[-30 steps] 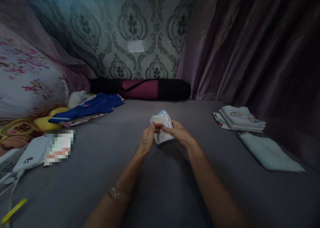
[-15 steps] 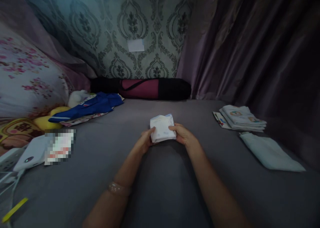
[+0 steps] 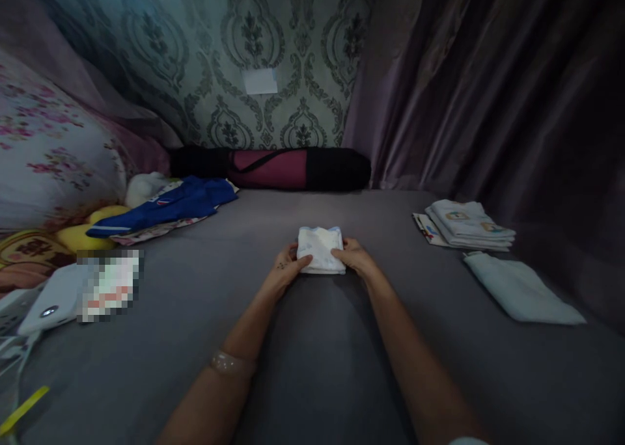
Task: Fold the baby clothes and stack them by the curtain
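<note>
Hands (image 3: 283, 267) (image 3: 358, 259) opposed, thumbs (image 3: 305, 261) on top — folded white cloth (image 3: 320, 246) between

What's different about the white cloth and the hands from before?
The white cloth was tilted and bunched up; now it is a neat, flat-looking square. The left hand and right hand moved apart, out to its two sides, and both hold it, as before. The blue garment and folded stack stayed put.
</note>
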{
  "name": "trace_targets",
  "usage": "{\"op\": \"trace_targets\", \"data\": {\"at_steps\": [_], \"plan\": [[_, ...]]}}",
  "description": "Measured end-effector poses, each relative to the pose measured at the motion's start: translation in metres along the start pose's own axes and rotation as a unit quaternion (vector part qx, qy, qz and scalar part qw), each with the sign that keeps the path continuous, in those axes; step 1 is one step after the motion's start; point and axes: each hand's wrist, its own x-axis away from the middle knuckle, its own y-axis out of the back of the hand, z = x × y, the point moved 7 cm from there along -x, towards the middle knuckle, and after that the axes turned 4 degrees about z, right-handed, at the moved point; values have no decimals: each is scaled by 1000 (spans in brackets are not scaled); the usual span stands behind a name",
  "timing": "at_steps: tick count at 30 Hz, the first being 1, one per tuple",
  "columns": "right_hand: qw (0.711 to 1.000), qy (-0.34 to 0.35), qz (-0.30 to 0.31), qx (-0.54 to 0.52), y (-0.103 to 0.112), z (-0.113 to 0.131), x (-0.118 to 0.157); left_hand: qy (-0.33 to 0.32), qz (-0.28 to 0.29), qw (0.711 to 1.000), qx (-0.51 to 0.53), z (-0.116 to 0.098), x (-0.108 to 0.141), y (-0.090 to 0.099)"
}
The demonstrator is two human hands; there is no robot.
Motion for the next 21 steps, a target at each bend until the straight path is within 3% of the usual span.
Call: {"op": "trace_targets", "data": {"at_steps": [7, 11, 13, 17, 21], "plan": [[994, 55, -44, 86, 8, 6, 8, -59, -50, 988, -131, -3, -4, 11], [967, 109, -104, 207, 10, 21, 19, -127, -75, 969, -200, -7, -7, 19], [951, 161, -107, 241, 2, 34, 24, -139, -69, 966, -206, -8, -7, 19], [925, 263, -39, 272, -30, 60, 29, -151, -93, 955, -236, -14, -8, 22], [919, 256, -15, 300, -49, 63, 23, -156, -118, 953, -231, -15, -11, 30]]}}
